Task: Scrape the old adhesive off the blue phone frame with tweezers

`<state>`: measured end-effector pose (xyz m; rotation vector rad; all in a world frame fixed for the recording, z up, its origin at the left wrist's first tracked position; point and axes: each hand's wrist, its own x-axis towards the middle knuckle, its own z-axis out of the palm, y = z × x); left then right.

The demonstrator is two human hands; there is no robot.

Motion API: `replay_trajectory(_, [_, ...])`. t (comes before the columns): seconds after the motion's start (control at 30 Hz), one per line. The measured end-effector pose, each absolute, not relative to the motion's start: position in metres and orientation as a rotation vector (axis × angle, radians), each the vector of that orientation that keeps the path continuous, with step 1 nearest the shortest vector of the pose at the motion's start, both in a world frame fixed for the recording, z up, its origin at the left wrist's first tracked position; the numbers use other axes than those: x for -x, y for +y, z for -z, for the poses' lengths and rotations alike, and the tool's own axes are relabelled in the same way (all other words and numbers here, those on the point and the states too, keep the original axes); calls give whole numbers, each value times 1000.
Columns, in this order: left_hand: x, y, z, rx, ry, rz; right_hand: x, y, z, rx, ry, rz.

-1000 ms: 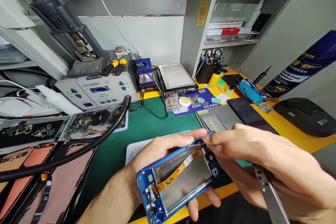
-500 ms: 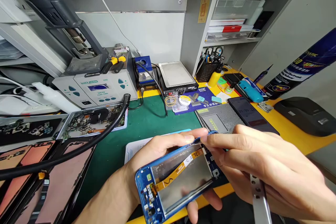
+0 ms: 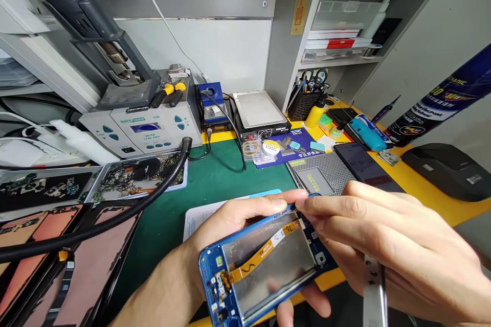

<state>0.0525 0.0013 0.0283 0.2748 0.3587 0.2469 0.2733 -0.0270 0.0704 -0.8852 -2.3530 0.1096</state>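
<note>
A blue phone frame (image 3: 251, 232), opened at the back, is tilted above the bench. Along its bare metal inner panel runs an orange flex cable (image 3: 264, 252) with a white label. My left hand (image 3: 226, 222) is closed around the frame, thumb on its far long edge and fingertips showing beneath the near edge. At the frame's far right corner, my right hand (image 3: 383, 230) pinches with thumb and forefinger; whatever lies between the fingertips is hidden. Silver tweezers (image 3: 375, 288) with round holes are tucked inside the curled fingers of that hand, pointing down.
Behind stand a hot-air station (image 3: 143, 127) and a heating plate (image 3: 259, 112). The station's black hose (image 3: 164, 184) crosses over phone panels (image 3: 95, 255) at left. A perforated pad (image 3: 326, 176), a phone showing a timer (image 3: 364, 166) and a spray can (image 3: 433, 99) are at right.
The phone frame and both hands have shifted very slightly right in view, and the tweezers' lower end has swung a little left. Both grips look the same.
</note>
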Motion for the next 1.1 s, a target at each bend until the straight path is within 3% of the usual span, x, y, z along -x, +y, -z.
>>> replay_trajectory(0.17, [-53, 3, -22, -200, 322, -377, -270, -27, -70, 840, -2419, -23])
replay_trajectory(0.53, [-56, 4, -27, -333, 297, -174, -271, -29, -69, 894, -2437, -1])
replay_trajectory(0.97, [-59, 6, -34, -300, 315, -80, -272, -28, -73, 964, -2249, -504])
replay_trajectory(1.1, [-60, 7, -34, -377, 311, -78, -273, -28, -71, 982, -2204, -514])
